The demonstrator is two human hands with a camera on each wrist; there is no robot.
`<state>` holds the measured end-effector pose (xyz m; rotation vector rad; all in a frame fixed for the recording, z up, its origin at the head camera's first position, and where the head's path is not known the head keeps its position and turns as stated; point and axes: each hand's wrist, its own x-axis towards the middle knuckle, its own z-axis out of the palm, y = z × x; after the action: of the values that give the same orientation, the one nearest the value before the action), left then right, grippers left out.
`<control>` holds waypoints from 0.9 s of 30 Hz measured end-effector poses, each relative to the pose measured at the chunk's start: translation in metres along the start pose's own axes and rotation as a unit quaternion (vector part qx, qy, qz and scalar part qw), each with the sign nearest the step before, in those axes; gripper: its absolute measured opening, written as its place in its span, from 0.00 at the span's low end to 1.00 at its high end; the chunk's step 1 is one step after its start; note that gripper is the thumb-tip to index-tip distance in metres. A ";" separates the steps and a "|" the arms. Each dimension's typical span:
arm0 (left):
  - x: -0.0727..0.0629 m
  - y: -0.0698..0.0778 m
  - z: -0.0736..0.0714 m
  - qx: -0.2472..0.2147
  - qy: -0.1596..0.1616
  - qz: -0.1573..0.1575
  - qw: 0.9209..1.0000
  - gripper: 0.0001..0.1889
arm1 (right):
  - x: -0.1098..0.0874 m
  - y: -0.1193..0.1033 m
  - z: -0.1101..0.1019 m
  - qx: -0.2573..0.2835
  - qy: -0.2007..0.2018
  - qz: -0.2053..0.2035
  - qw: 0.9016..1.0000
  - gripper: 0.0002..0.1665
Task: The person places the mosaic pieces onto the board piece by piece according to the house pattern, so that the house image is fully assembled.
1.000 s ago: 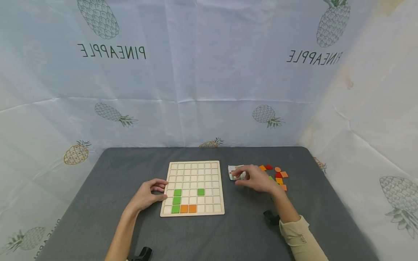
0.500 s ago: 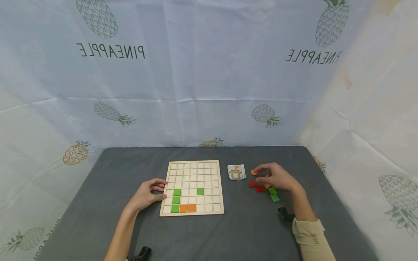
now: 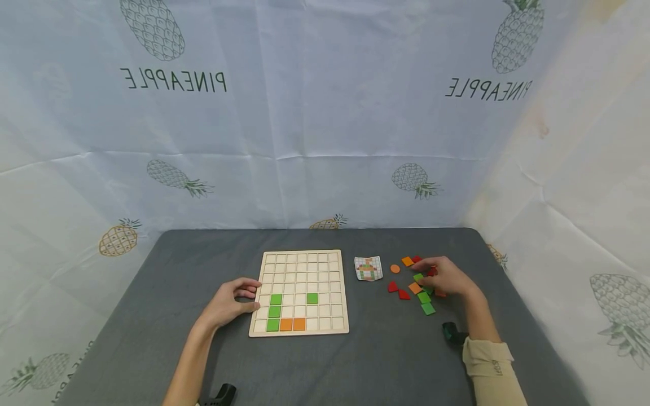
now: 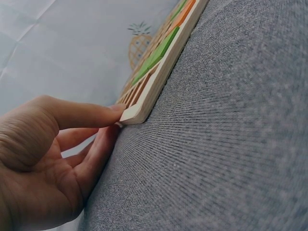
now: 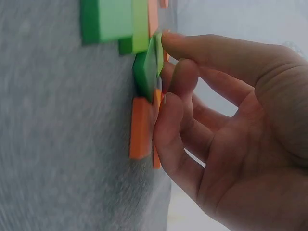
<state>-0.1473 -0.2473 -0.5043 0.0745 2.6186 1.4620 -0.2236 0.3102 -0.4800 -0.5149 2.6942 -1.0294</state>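
A pale wooden grid board (image 3: 325, 282) lies on the dark cloth, with several green tiles (image 3: 275, 312) and two orange tiles (image 3: 293, 324) in its squares. At its left edge my left hand (image 3: 235, 304) pinches the rim; in the left wrist view the thumb is on top near a corner. My right hand (image 3: 447, 276) hovers low over a scatter of loose tiles, its fingers loosely bent, hiding some of them. Close to the thumb in the right wrist view is a green tile (image 5: 145, 72), with an orange tile (image 5: 140, 127) below the fingers.
A small printed pattern card (image 3: 368, 268) lies right of the board. Near it are an orange disc (image 3: 395, 269) and two red pieces (image 3: 403, 294). A green tile (image 3: 428, 308) lies nearest the front. A pineapple-print curtain (image 3: 304, 113) stands behind the table.
My right hand has moved right, from over the card to over the loose tiles, uncovering the card, the orange disc and red pieces. The left hand stays at the board's edge.
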 end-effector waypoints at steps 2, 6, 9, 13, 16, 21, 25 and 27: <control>0.000 0.000 0.000 0.000 0.000 -0.001 1.000 0.29 | -0.001 0.002 -0.001 0.005 -0.003 0.002 1.000 0.20; -0.001 0.000 0.000 -0.002 0.000 -0.002 1.000 0.29 | 0.000 0.007 -0.002 0.020 -0.012 0.005 1.000 0.22; -0.001 0.000 0.000 -0.005 0.000 -0.001 1.000 0.29 | 0.001 0.010 -0.002 0.033 -0.017 0.009 0.999 0.23; -0.001 0.000 0.000 -0.007 0.001 0.001 1.000 0.29 | 0.003 0.012 -0.001 0.033 -0.014 0.010 0.999 0.21; -0.001 -0.001 0.000 -0.008 0.000 0.001 1.000 0.29 | 0.005 0.013 0.000 0.018 -0.006 0.011 1.000 0.19; -0.001 -0.002 0.000 -0.009 -0.001 0.004 1.000 0.29 | 0.006 0.012 0.000 0.004 -0.006 0.015 1.000 0.19; -0.001 -0.003 -0.001 -0.010 -0.001 0.010 1.000 0.29 | 0.006 0.010 0.000 -0.005 -0.008 0.010 1.000 0.18; -0.001 -0.003 -0.001 -0.009 -0.002 0.012 1.000 0.29 | 0.005 0.009 0.000 -0.014 -0.008 0.000 1.000 0.18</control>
<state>-0.1463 -0.2493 -0.5060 0.1069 2.6099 1.4926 -0.2303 0.3144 -0.4867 -0.5270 2.6980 -0.9837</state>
